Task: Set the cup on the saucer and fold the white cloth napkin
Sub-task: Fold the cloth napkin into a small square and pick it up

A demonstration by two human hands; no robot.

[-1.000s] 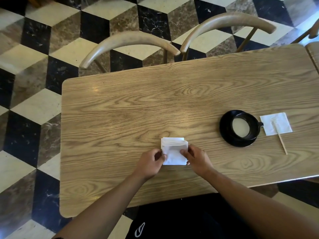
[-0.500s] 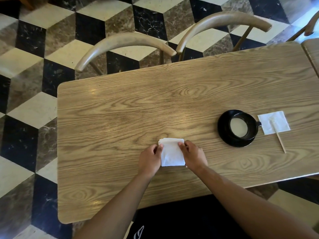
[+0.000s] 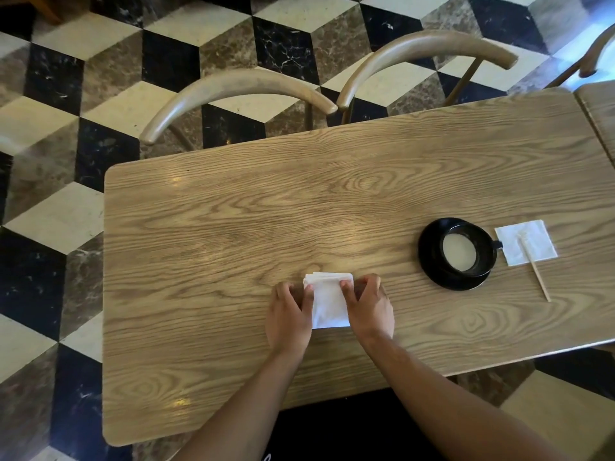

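My two hands work nearest to me, on the near part of the wooden surface (image 3: 233, 261). My left hand (image 3: 289, 319) and my right hand (image 3: 367, 309) lie on either side of one folded white cloth napkin (image 3: 329, 301), each pressing down on a side edge with fingertips on the cloth; neither is clenched, and both rest flat on the napkin rather than lifting it. The napkin lies as a small upright rectangle, with its layered edges showing at the far end.

Farther off to my right I count one black cup (image 3: 466, 251), holding a pale liquid, set on one black saucer (image 3: 432, 271), its handle pointing right. Just beside the handle lies a second, smaller white napkin (image 3: 532, 242), flat and square, with one thin wooden stirrer (image 3: 535, 271) lying across it and running off its near edge onto the surface.

Beyond the far edge stand two wooden chairs with curved backrests, the left chair (image 3: 233, 88) and the right chair (image 3: 426, 48), and a third chair's edge (image 3: 595, 51) shows at the far right. A second table (image 3: 599, 111) adjoins on the right. Below everything lies a cube-patterned tile floor (image 3: 83, 78).

Compared with a second ago, the napkin is now flatter and narrower: its raised top flap has been pressed down, and my hands sit closer against its sides. The cup, saucer, small napkin and stirrer lie as before.
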